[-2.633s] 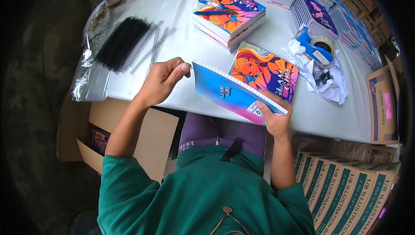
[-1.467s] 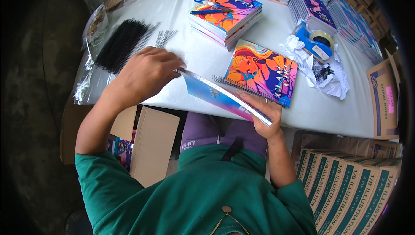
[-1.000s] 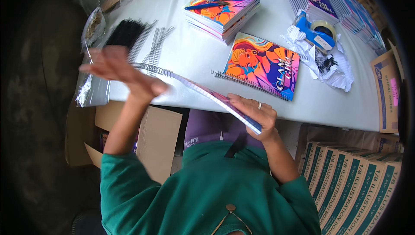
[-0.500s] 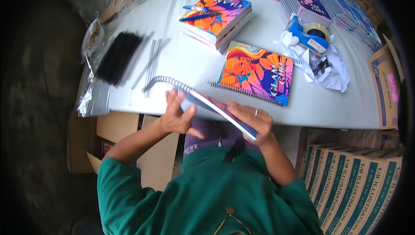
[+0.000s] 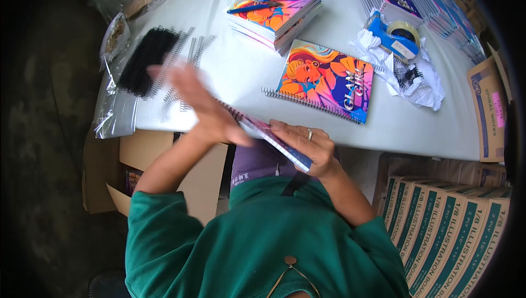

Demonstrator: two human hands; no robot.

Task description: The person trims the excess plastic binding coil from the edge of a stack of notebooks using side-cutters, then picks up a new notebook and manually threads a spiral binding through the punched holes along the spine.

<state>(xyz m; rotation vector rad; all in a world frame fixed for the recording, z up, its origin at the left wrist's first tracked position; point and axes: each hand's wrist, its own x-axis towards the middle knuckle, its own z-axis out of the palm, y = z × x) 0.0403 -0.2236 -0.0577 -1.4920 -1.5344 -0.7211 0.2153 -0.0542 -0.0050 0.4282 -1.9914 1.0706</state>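
My right hand (image 5: 308,149), with a ring on one finger, grips a spiral notebook (image 5: 278,141) that is tilted nearly edge-on in front of my lap. A dark coil (image 5: 232,113) runs along the notebook's upper edge, and its far end is hidden behind my left hand (image 5: 205,106). That hand is blurred by motion, its fingers stretched out and its palm against or just beside the coil; I cannot tell whether it touches. Flat on the table lies another notebook (image 5: 323,81) with a colourful orange and purple cover, a coil along its near edge.
Black spiral coils (image 5: 145,62) lie in a bundle at left, several loose ones beside them. Pliers (image 5: 253,5) rest on a notebook stack (image 5: 282,29). At right, a blue tape dispenser (image 5: 397,38) sits on crumpled paper (image 5: 427,87). Cardboard boxes (image 5: 444,227) stand below the table.
My left hand has swept up and to the left along the coil, its fingers straightening. The notebook in my right hand has shifted slightly left and closer to me.
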